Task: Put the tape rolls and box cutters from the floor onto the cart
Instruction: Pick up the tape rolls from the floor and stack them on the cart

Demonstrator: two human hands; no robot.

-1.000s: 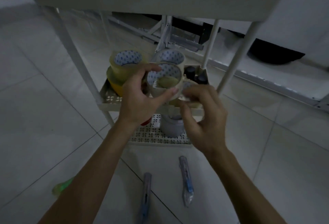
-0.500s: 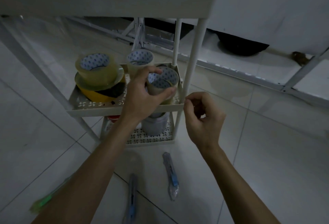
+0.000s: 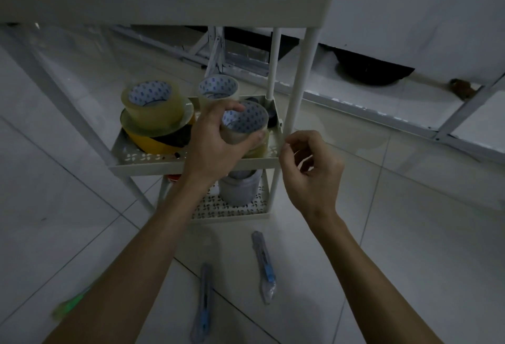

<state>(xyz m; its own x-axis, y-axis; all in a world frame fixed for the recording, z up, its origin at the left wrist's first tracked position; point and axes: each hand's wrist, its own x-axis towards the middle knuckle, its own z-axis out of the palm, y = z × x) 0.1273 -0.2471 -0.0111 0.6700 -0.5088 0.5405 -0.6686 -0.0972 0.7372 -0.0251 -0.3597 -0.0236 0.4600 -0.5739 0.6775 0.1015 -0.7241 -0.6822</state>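
My left hand point(image 3: 216, 141) grips a clear tape roll point(image 3: 244, 122) at the right end of the cart's middle shelf point(image 3: 153, 163), resting it on another roll below. My right hand point(image 3: 311, 171) hovers just right of that shelf's corner, fingers curled, holding nothing. A stack of clear and yellow tape rolls point(image 3: 154, 114) stands at the shelf's left, and another clear roll point(image 3: 218, 89) at the back. Two blue box cutters point(image 3: 203, 302) point(image 3: 265, 264) lie on the floor tiles between my forearms. A green cutter point(image 3: 72, 304) lies blurred at the left.
The white cart has a top tray point(image 3: 175, 2) holding papers and coloured items, thin white posts point(image 3: 300, 78), and a bottom shelf point(image 3: 232, 207) with a grey tape roll point(image 3: 239, 186). A white metal frame point(image 3: 410, 122) lies on the floor behind.
My left hand lowered the clear tape roll onto the right end of the middle shelf. My right hand let go of it and drew back to the right of the cart.
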